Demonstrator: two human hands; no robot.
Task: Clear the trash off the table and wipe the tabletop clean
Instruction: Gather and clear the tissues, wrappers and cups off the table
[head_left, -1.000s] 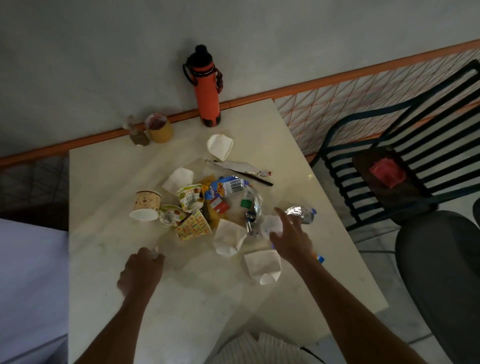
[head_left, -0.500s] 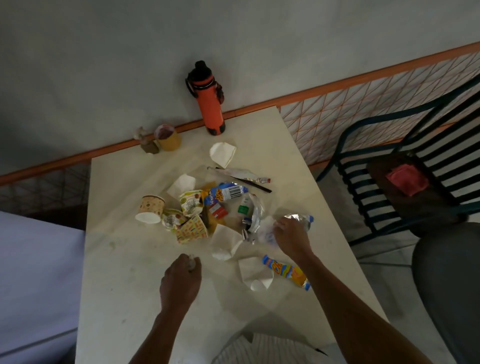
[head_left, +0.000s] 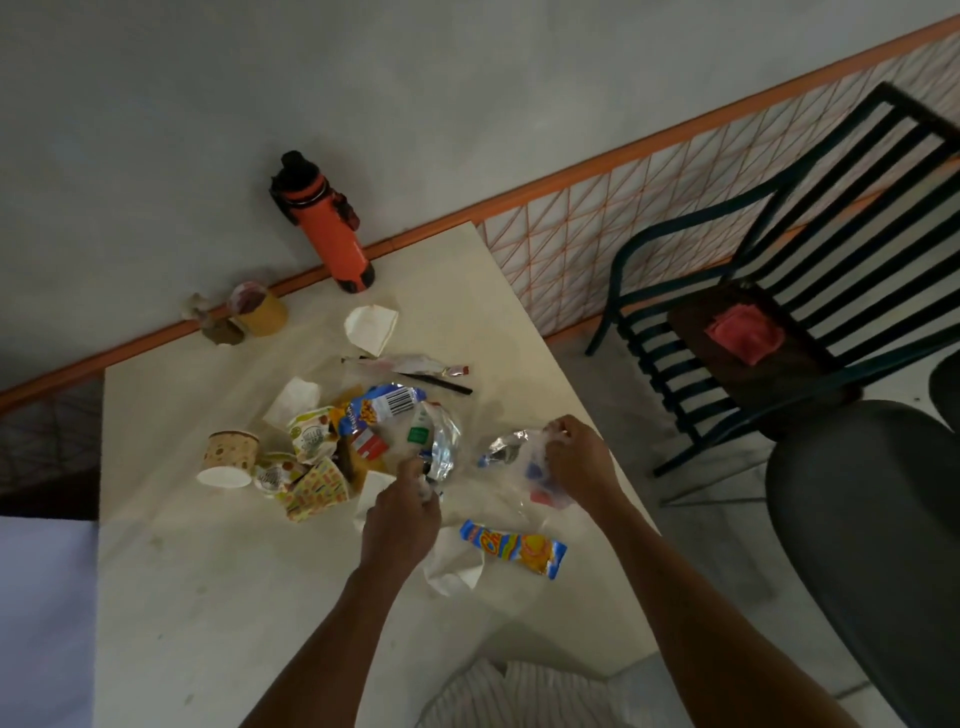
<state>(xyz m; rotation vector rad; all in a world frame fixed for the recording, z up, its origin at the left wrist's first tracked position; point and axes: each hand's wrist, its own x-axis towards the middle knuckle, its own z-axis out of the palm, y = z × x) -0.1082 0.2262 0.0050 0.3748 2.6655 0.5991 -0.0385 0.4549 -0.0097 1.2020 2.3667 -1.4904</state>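
Head view: the right hand (head_left: 574, 460) has its fingers curled round a crinkled clear plastic wrapper (head_left: 524, 457), and the left hand (head_left: 402, 514) pinches shiny silver foil packaging (head_left: 441, 447) just ahead of its fingertips. Gathering goes best by bunching these light, springy films tightly before lifting. Left of the left fingers lie soft printed paper cups (head_left: 311, 483); a glossy blue-and-yellow snack packet (head_left: 514, 548) lies between both wrists on the pale tabletop (head_left: 208, 597).

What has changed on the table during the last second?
The left hand moved from the near left edge in to the wrapper pile and pinches something small. The right hand took hold of a clear plastic bag. The cups and orange bottle stayed put.
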